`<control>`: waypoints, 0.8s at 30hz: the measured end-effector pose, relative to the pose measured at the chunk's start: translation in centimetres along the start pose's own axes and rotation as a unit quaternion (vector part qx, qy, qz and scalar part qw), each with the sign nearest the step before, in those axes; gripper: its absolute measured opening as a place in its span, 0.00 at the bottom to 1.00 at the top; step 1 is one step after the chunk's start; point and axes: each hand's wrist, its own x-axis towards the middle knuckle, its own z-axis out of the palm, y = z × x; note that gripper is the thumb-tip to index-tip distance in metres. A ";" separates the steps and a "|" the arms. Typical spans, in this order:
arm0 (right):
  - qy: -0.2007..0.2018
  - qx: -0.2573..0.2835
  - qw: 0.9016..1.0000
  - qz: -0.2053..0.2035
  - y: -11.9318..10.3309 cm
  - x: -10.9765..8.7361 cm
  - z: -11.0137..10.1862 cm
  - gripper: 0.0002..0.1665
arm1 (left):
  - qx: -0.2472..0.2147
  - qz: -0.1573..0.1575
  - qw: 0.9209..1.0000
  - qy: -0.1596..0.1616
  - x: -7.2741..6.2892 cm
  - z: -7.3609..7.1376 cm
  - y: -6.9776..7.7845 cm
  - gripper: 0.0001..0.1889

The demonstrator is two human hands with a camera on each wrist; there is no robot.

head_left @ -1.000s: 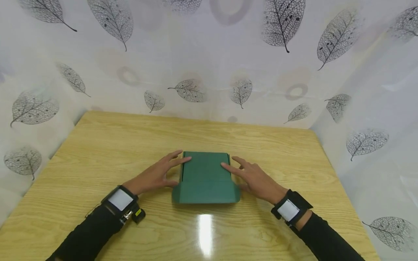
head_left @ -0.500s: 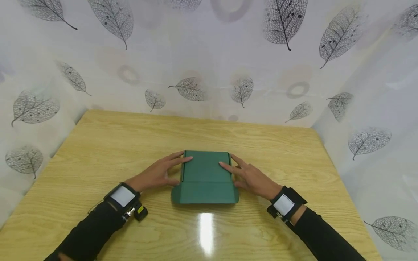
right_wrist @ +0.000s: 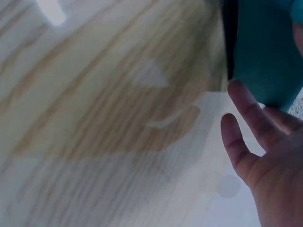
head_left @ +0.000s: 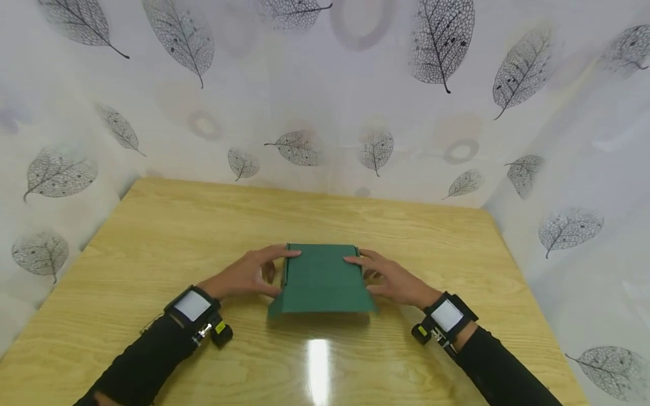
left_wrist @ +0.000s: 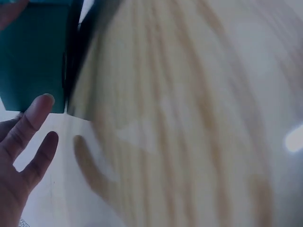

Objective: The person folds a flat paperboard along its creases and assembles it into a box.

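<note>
A flat green cardboard box [head_left: 322,268] is in the middle of the table in the head view, its front flap [head_left: 325,303] flaring toward me with a shadow beneath. My left hand [head_left: 246,275] grips its left side, index finger over the lid's edge and thumb near the flap. On the opposite side my right hand [head_left: 398,282] holds it the same way. The left wrist view shows the box's green side [left_wrist: 35,56] with fingertips against it; in the right wrist view, fingertips meet the box's lower edge. The inside of the box is hidden.
A glossy wood-grain table [head_left: 203,220] surrounds the box, with a bright light reflection [head_left: 319,366] in front. A white curtain [head_left: 325,84] with leaf prints hangs behind and along both sides. Each wrist carries a strapped-on device.
Both hands have closed in on the box's sides. The front flap looks raised and its shadow on the table has grown. The head view has shifted slightly.
</note>
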 end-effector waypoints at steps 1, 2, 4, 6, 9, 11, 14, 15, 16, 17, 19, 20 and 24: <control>-0.001 0.020 1.000 0.004 0.1 -0.1 -0.1 0.45 | -0.012 -0.004 1.000 -0.003 0.0 -0.1 0.1 0.43; -0.002 0.038 0.999 0.009 0.1 -0.1 -0.2 0.47 | -0.026 -0.008 1.000 -0.006 0.0 -0.1 0.1 0.42; -0.001 0.070 0.997 0.012 0.2 -0.1 -0.4 0.51 | -0.045 -0.014 0.999 -0.009 0.0 -0.1 0.1 0.40; 0.004 0.081 0.997 0.011 0.2 0.0 -0.4 0.52 | -0.057 -0.014 0.998 -0.010 -0.1 -0.2 0.1 0.37; 0.024 0.063 0.998 -0.006 0.2 0.2 -0.3 0.43 | -0.070 -0.016 0.997 -0.011 -0.1 -0.1 0.1 0.33; 0.041 0.043 0.998 -0.027 0.2 0.4 -0.3 0.35 | -0.086 -0.030 0.996 -0.016 0.0 -0.1 0.2 0.31; 0.058 0.029 0.997 -0.039 0.1 0.6 -0.3 0.27 | -0.113 -0.053 0.992 -0.024 0.1 0.1 0.2 0.26; 0.059 0.036 0.997 -0.035 0.1 0.7 -0.3 0.26 | -0.118 -0.063 0.991 -0.023 0.2 0.2 0.1 0.26; 0.057 0.048 0.997 -0.025 0.0 0.7 -0.3 0.24 | -0.124 -0.072 0.989 -0.023 0.2 0.3 0.1 0.25; 0.054 0.062 0.997 -0.009 0.0 0.7 -0.3 0.25 | -0.127 -0.082 0.988 -0.021 0.3 0.4 0.1 0.25; 0.047 0.089 0.994 0.028 -0.1 0.8 -0.3 0.28 | -0.146 -0.095 0.985 -0.016 0.5 0.6 0.1 0.28; 0.045 0.106 0.992 0.045 -0.2 0.8 -0.2 0.31 | -0.154 -0.102 0.983 -0.012 0.6 0.7 0.2 0.31; 0.068 0.131 0.987 0.069 -0.5 1.0 0.0 0.30 | -0.189 -0.112 0.976 0.002 0.8 1.0 0.8 0.40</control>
